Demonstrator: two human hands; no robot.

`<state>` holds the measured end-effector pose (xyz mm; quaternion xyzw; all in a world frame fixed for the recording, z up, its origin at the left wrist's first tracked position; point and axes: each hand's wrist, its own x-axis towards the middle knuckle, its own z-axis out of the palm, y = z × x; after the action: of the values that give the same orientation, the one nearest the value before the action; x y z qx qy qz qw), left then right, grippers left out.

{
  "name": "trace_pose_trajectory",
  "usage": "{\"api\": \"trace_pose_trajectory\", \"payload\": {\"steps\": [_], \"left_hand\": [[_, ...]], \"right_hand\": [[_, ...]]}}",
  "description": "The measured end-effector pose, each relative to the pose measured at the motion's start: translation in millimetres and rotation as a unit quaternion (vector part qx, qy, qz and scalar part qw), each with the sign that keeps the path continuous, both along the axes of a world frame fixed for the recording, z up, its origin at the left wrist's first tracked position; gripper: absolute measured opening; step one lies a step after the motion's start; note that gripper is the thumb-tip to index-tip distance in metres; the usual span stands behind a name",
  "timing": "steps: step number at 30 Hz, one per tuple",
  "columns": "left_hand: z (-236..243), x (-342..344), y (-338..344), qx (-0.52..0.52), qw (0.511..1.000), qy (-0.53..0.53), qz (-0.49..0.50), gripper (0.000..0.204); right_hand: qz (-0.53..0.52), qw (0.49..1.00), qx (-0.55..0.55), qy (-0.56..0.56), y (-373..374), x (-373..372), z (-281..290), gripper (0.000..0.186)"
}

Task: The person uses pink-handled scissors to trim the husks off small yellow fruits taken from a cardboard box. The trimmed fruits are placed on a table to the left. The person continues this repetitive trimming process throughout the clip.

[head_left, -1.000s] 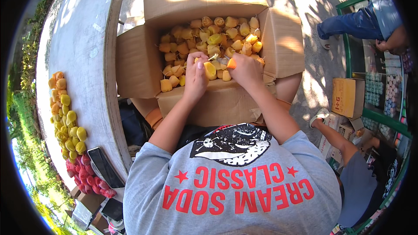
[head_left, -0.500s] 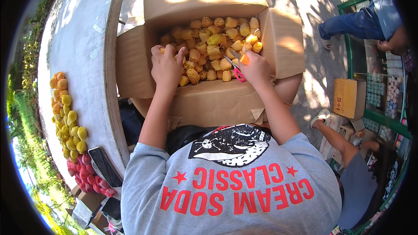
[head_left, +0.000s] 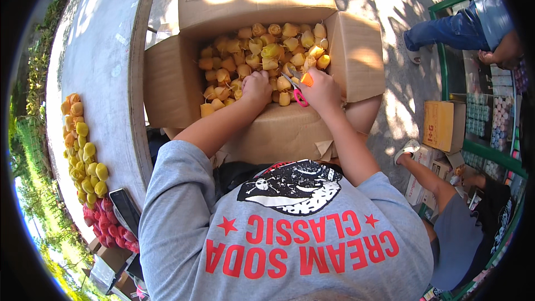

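An open cardboard box (head_left: 278,134) is right in front of me, filled with small yellow-orange rose-shaped pieces (head_left: 271,51) that trail thin white strings. My left hand (head_left: 256,87) reaches down among them near the box's front middle. Its fingers are curled and partly hidden, so what they hold cannot be made out. My right hand (head_left: 324,92), at the front right of the box, grips scissors (head_left: 300,98) with pink and orange handles. Their blades point to the upper left over the pieces, spread apart.
A long pale table (head_left: 106,50) runs along the left, bearing yellow rose-shaped pieces (head_left: 89,171), red ones (head_left: 108,224) and a phone (head_left: 125,209). To the right are cartons (head_left: 443,125), green-framed shelves (head_left: 490,161) and two other people, partly seen.
My left hand has moved right, from the box's left side to its front middle. My right hand keeps the scissors in nearly the same place. The view has shifted slightly.
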<state>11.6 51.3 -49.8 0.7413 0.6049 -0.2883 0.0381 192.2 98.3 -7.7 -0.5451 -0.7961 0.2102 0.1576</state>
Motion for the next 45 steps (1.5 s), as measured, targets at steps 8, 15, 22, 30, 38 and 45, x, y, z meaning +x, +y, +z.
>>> {"api": "trace_pose_trajectory", "payload": {"steps": [8,15,22,30,38,45], "left_hand": [[-20.6,-18.8,-12.3,0.135,0.98,-0.052,-0.137,0.012],[-20.7,-29.9,-11.5,0.164,0.968,-0.109,-0.155,0.008],[61.7,-37.4,-28.1,0.193,0.891,-0.392,0.119,0.007],[76.1,-35.9,-53.9,-0.049,0.335,-0.81,0.479,0.017],[62.2,-33.6,-48.0,0.062,0.445,-0.777,0.442,0.039],[80.2,-8.5,-47.9,0.152,0.819,-0.51,0.216,0.065]], "right_hand": [[0.004,1.0,-0.012,-0.007,-2.2,-2.1,2.4,0.028],[-0.008,1.0,-0.009,0.02,-2.2,-0.1,2.8,0.027],[-0.008,0.997,-0.015,0.077,0.4,5.4,-0.7,0.027],[0.122,0.879,-0.304,0.346,-9.4,-23.0,27.1,0.047],[0.144,0.967,-0.056,0.203,-5.3,-20.9,28.8,0.042],[0.246,0.966,0.063,0.056,-16.5,-21.5,78.1,0.044]]}}
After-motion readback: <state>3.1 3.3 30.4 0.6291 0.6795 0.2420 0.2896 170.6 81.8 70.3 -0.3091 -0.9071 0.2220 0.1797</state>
